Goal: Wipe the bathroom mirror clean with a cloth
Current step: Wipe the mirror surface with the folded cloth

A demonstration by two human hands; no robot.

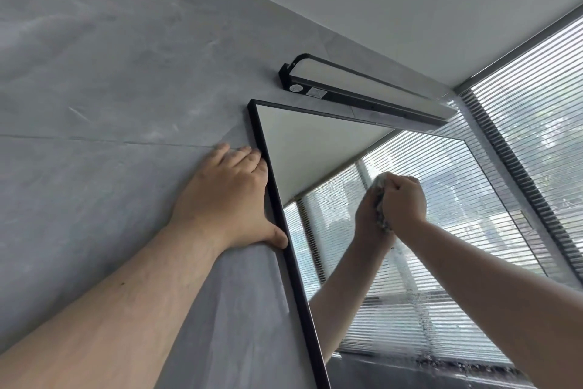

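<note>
We have the cloth (382, 218) bunched in our right hand (404, 199), and it looks soft and limp. It should mould to the glass under pressure, so the best hold is probably a full fist around the wad rather than a pinch at a corner. The mirror (315, 142) hangs on the grey wall (94, 73) in a thin black frame (285, 240), just below a long lamp (362, 89). Its glass is stiff, smooth and probably slippery where damp. Droplets or streaks show lower down the pane, so we judge that part not yet wiped. Our right arm reaches up from the lower right, wrist bent, fingers clenched around the cloth and pushing it against the upper middle of the glass. Our left hand (227, 193) lies flat on the wall beside the frame, fingers straight and released, with the thumb touching the frame's outer edge. It grips nothing and seems to brace us. Slatted blinds (536, 120) cover the window to the right.
</note>
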